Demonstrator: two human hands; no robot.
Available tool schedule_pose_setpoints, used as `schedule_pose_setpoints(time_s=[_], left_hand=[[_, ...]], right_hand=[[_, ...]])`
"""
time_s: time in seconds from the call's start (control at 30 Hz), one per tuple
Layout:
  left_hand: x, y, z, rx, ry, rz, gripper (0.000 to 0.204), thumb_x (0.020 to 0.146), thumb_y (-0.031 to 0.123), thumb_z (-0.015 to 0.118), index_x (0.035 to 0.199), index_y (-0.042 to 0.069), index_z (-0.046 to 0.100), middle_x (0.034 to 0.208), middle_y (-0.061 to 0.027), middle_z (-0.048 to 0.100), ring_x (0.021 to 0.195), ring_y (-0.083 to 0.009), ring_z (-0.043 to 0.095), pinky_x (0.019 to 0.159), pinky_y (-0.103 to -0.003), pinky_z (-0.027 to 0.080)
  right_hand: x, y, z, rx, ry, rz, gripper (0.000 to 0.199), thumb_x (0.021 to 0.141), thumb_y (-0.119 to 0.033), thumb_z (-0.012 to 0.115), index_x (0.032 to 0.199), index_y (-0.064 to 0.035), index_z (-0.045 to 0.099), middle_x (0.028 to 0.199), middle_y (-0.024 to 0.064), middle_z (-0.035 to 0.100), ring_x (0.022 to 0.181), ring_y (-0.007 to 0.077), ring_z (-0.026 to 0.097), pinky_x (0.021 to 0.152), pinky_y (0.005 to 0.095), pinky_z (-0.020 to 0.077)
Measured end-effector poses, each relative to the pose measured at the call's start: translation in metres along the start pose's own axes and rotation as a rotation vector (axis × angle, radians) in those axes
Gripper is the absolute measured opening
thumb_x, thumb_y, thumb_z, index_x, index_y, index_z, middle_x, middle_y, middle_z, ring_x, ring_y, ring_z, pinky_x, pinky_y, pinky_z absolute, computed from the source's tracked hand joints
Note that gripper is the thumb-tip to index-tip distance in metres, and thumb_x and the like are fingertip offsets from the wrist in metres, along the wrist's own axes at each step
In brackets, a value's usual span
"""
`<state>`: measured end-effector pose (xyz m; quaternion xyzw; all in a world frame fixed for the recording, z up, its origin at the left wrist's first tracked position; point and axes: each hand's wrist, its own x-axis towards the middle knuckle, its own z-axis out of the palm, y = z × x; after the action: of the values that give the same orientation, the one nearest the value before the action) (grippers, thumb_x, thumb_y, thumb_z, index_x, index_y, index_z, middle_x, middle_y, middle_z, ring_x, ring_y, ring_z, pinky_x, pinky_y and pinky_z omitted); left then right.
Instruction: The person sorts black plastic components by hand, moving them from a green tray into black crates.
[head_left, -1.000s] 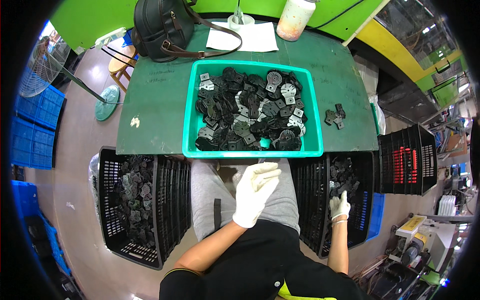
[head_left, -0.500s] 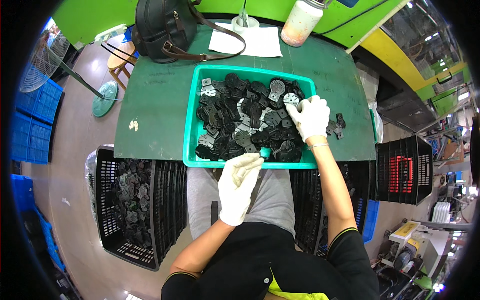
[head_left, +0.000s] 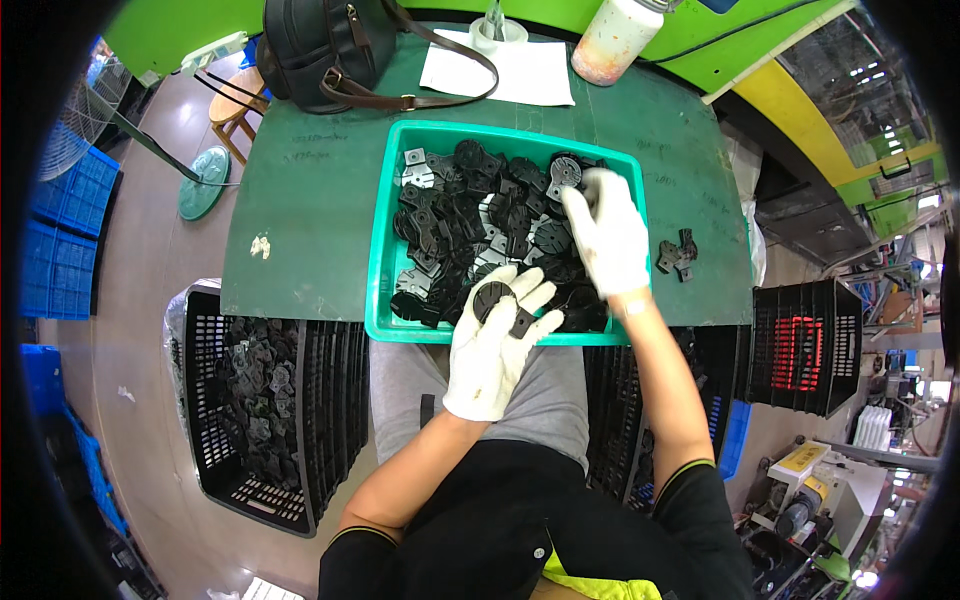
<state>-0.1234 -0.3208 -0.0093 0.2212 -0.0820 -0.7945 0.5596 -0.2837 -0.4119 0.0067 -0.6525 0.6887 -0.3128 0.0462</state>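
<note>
Two gloved hands at a teal tray (head_left: pixel 379 250) on a green table (head_left: pixel 300 220). The left hand (head_left: pixel 485 350), at the tray's near edge, grasps a black part (head_left: pixel 490 299), its rounded head facing up between the fingers and its squarer tab beside the fingertips; this palm-up hold presumably leaves the upper face exposed to view. The right hand (head_left: pixel 612 240) reaches over the tray's right side, fingers bent down toward the heaped parts (head_left: pixel 465 215); whether it grasps one cannot be told, since the glove hides the fingertips. The tray sits directly in front of the seated person, apparently so that both hands reach it easily, and its raised walls confine the heap. A few loose parts (head_left: pixel 687 243) lie apart on the table, right of the tray. Black crates flank the legs, the left crate (head_left: pixel 335 420) holding similar parts, probably within arm's reach. A dark bag (head_left: pixel 310 60) and a bottle (head_left: pixel 612 45) stand at the far side, clear of the hands.
</note>
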Motion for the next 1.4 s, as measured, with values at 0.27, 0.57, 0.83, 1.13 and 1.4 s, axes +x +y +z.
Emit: schedule_pose_setpoints(time_s=[0.27,0.57,0.83,1.13,1.4], left_hand=[[0.002,0.000,0.000,0.028,0.003,0.011,0.043,0.095,0.017,0.051,0.132,0.001,0.037,0.131,-0.0217,0.045,0.120,-0.0326,0.049,0.097,-0.046,0.045],[0.004,-0.004,-0.009,-0.030,-0.070,0.017,0.052,0.096,0.028,0.050,0.135,-0.001,0.032,0.134,-0.0235,0.042,0.124,-0.0344,0.045,0.101,-0.047,0.041],[0.006,-0.009,-0.015,-0.093,-0.107,0.037,0.057,0.097,0.038,0.046,0.135,-0.001,0.033,0.137,-0.0244,0.040,0.128,-0.0359,0.041,0.105,-0.049,0.035],[0.005,-0.011,-0.019,0.060,-0.233,0.085,0.051,0.088,0.016,0.062,0.132,0.002,0.040,0.134,-0.0137,0.046,0.123,-0.0261,0.045,0.103,-0.042,0.037],[-0.011,-0.009,-0.016,0.060,-0.234,0.061,0.049,0.084,0.005,0.063,0.128,-0.002,0.043,0.133,-0.0171,0.047,0.121,-0.0230,0.047,0.104,-0.035,0.039]], right_hand=[[0.021,0.023,0.031,-0.370,-0.130,-0.012,0.034,0.083,-0.026,0.057,0.105,-0.0012,0.050,0.098,0.0224,0.054,0.081,0.0385,0.062,0.070,0.0468,0.0518],[0.002,0.056,0.005,0.711,-0.252,0.429,0.033,0.090,-0.017,0.056,0.116,0.0031,0.054,0.104,0.0152,0.062,0.083,0.0204,0.064,0.075,0.0306,0.0538],[-0.032,0.035,-0.030,1.551,-0.532,0.557,0.033,0.091,-0.017,0.058,0.116,0.0031,0.052,0.100,0.0095,0.060,0.081,0.0187,0.062,0.071,0.0328,0.0552],[-0.077,-0.004,-0.052,1.516,-0.800,0.438,0.032,0.092,-0.014,0.053,0.118,0.0050,0.051,0.100,0.0104,0.059,0.084,0.0157,0.060,0.078,0.0309,0.0523],[-0.111,-0.034,-0.052,0.904,-0.579,0.300,0.028,0.092,-0.011,0.055,0.116,0.0036,0.056,0.096,0.0062,0.062,0.079,0.0107,0.062,0.072,0.0249,0.0506]])
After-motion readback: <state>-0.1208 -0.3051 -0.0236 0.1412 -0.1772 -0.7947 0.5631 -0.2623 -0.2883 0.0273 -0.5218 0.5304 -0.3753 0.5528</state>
